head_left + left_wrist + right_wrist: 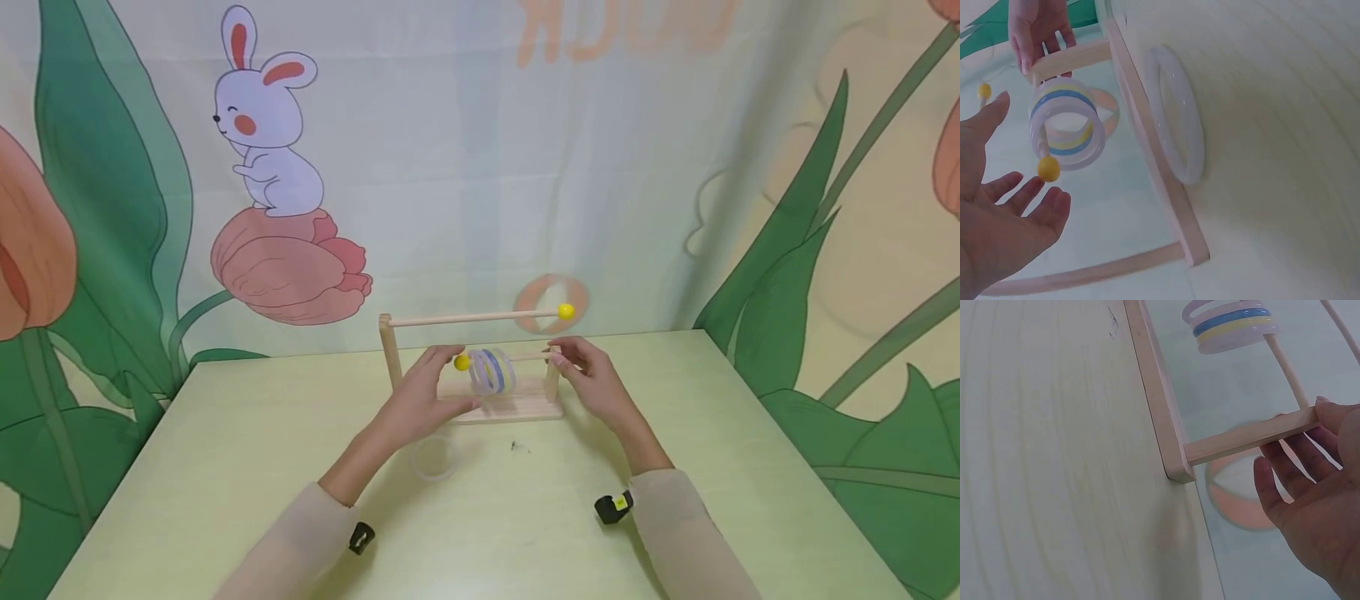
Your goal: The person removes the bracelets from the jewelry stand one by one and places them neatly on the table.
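Rings [492,372] hang just right of the left hand [422,398], its fingers spread; contact with the ball [462,362] is unclear. The right hand [596,381] pinches the post [552,387], some fingertips hidden.

Left hand [420,401]: thumb and fingers spread apart. Right hand [595,380]: thumb opposing bent fingers (a pinch). Forearms [296,533], two: extended forward, angled inward.

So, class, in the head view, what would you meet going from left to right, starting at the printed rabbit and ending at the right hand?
Printed rabbit → left hand → stacked rings → right hand.
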`<action>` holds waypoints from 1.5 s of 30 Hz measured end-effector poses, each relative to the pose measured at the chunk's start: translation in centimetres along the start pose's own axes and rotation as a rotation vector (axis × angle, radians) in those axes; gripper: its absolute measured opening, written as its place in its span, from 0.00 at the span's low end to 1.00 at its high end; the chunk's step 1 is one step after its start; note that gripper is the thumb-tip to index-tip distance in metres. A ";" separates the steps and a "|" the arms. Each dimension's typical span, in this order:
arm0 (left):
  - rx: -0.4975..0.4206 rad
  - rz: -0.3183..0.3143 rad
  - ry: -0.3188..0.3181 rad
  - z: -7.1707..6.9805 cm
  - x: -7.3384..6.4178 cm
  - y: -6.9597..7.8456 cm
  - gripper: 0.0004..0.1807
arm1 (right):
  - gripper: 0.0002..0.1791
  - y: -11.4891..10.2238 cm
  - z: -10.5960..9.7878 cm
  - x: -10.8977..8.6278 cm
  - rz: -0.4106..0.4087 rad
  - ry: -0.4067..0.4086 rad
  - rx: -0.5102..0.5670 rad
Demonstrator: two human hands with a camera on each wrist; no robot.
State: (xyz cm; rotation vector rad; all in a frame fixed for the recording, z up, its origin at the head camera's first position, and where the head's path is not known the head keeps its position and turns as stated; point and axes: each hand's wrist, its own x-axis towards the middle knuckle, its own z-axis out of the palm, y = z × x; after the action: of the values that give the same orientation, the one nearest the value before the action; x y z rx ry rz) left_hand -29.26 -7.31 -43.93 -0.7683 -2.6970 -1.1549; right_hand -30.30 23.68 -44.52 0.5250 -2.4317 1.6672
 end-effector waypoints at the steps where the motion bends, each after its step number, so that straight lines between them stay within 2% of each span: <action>1: -0.007 -0.010 0.007 0.2 0.2 0.0 0.45 | 0.18 0.0 0.1 0.0 -0.002 0.000 0.000; 8: -0.011 -0.054 0.062 2.0 1.4 -0.5 0.43 | 0.19 -0.2 0.3 0.1 0.013 0.003 0.004; 15: -0.065 -0.103 0.123 2.7 2.2 -0.4 0.41 | 0.18 -0.1 0.3 0.3 0.001 -0.006 -0.001; 27: -0.093 -0.140 0.118 3.3 2.7 -0.6 0.38 | 0.18 0.1 0.3 0.3 -0.005 -0.008 0.015; 33: -0.112 -0.133 0.060 3.9 2.5 -0.6 0.38 | 0.18 0.3 -0.1 -0.3 0.010 -0.018 -0.024; 39: -0.097 -0.113 0.071 3.7 3.0 -0.5 0.37 | 0.18 0.1 -0.4 0.0 0.000 -0.013 0.003; 45: -0.085 -0.116 0.052 3.2 3.1 -0.7 0.38 | 0.18 3.3 -0.2 1.1 -0.011 -0.006 -0.002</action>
State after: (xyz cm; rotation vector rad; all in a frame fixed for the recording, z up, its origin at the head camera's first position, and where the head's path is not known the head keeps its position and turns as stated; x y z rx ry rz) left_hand -32.01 -4.18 -45.75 -0.5896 -2.6965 -1.3035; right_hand -32.58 24.73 -46.95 0.5428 -2.4298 1.6618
